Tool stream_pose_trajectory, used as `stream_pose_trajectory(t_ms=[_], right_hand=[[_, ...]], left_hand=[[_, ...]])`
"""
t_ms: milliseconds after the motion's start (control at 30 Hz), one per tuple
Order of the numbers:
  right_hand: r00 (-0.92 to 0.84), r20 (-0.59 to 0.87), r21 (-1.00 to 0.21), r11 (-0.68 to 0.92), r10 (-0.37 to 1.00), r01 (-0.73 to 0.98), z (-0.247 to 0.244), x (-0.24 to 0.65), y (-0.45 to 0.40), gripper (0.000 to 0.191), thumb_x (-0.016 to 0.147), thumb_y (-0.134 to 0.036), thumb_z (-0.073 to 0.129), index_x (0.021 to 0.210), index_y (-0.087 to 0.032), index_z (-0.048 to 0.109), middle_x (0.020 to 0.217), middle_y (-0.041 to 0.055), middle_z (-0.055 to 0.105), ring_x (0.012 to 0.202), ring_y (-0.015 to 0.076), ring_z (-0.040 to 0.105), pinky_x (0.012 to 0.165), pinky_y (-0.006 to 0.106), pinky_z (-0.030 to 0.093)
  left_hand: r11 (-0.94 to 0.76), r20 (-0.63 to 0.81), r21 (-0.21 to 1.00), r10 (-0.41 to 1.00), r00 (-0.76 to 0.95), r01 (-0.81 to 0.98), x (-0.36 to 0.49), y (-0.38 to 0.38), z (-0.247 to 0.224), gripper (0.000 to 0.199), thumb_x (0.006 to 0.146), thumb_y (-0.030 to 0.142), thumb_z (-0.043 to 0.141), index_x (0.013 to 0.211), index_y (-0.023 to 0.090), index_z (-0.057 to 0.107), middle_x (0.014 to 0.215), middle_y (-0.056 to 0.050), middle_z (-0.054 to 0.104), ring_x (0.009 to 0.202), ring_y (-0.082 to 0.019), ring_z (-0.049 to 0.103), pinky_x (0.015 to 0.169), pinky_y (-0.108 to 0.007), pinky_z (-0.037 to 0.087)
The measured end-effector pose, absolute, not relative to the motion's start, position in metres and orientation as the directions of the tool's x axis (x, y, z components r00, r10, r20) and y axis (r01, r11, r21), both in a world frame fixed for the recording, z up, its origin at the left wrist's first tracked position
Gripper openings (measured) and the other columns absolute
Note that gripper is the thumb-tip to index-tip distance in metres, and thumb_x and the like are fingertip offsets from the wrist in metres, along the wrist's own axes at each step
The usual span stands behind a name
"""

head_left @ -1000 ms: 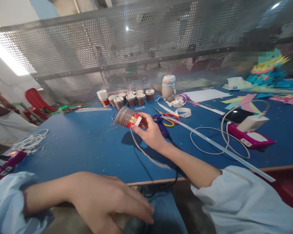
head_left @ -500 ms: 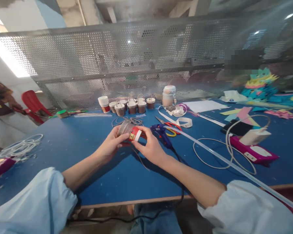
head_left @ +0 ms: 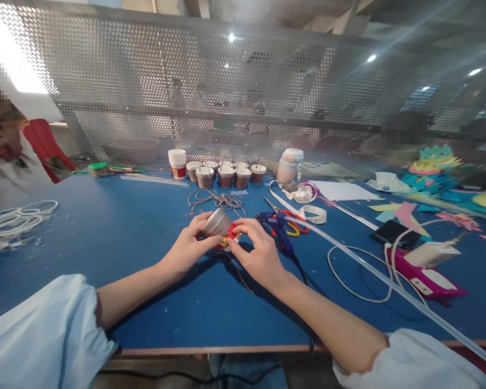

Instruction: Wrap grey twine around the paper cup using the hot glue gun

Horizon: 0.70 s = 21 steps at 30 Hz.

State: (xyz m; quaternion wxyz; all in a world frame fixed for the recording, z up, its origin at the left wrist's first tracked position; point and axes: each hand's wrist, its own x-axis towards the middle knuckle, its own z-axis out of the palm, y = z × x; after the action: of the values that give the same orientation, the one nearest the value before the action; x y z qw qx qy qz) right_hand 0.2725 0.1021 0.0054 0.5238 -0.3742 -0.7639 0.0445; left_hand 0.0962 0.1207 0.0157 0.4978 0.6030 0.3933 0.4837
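Note:
A small paper cup (head_left: pixel 217 223), wrapped in grey cord over much of its side with red showing near one end, is tilted between both hands. My left hand (head_left: pixel 186 244) grips its cord-wrapped part with thumb and fingers. At the red end, my right hand (head_left: pixel 258 249) pinches the cup. A loose cord end (head_left: pixel 241 275) hangs below the cup onto the blue table (head_left: pixel 154 313). Just behind the hands lies a loose bundle of grey cord (head_left: pixel 222 200). The blue glue gun (head_left: pixel 282 231) rests right of my right hand, beside red and yellow scissors (head_left: pixel 295 225).
Behind stand stacked white cups (head_left: pixel 177 162) and several wrapped cups (head_left: pixel 225 176), with a lidded bottle (head_left: pixel 289 166) beside them. A long clear strip (head_left: pixel 364 264) crosses the right side near a purple power strip (head_left: pixel 429 275). At the left, a person stands near a red chair (head_left: pixel 46 146).
The view has shifted slightly. The cup has turned in my hands, so its cord-wrapped end now tips upward and less of the red end shows. Both hands still hold it.

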Motion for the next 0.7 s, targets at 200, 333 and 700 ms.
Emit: stream_pose_trajectory(t_ms=[200, 333, 700], right_hand=[[-0.159, 0.756, -0.459, 0.688, 0.635, 0.562, 0.0057, 0.2716, 0.1003, 0.007, 0.088, -0.021, 0.054, 0.086, -0.022, 0.061, 0.096, 0.0066, 0.065, 0.086, 0.0173, 0.065, 0.081, 0.033, 0.054], [-0.169, 0.750, -0.445, 0.677, 0.639, 0.586, 0.0061, 0.2733, 0.1004, 0.011, 0.089, -0.020, 0.052, 0.083, -0.022, 0.061, 0.092, 0.0063, 0.065, 0.084, 0.0172, 0.065, 0.079, 0.032, 0.053], [-0.230, 0.762, -0.309, 0.652, 0.606, 0.692, 0.0053, 0.2741, 0.0981, 0.012, 0.092, -0.020, 0.048, 0.086, -0.021, 0.058, 0.095, 0.0077, 0.064, 0.086, 0.0183, 0.063, 0.077, 0.033, 0.051]], left_hand=[[-0.224, 0.214, 0.974, 0.947, 0.239, 0.014, 0.0975, 0.1195, 0.0102, 0.021, 0.069, 0.025, 0.071, 0.088, 0.019, 0.074, 0.137, -0.008, 0.048, 0.129, -0.030, 0.042, 0.106, -0.041, 0.039], [-0.224, 0.209, 0.974, 0.947, 0.242, 0.036, 0.0990, 0.1183, 0.0111, 0.021, 0.066, 0.026, 0.072, 0.086, 0.018, 0.074, 0.136, -0.009, 0.048, 0.128, -0.030, 0.043, 0.107, -0.040, 0.037], [-0.276, 0.230, 0.944, 0.943, 0.241, 0.181, 0.0993, 0.1185, 0.0096, 0.018, 0.068, 0.025, 0.067, 0.083, 0.019, 0.073, 0.123, -0.009, 0.053, 0.118, -0.029, 0.050, 0.104, -0.041, 0.038]])
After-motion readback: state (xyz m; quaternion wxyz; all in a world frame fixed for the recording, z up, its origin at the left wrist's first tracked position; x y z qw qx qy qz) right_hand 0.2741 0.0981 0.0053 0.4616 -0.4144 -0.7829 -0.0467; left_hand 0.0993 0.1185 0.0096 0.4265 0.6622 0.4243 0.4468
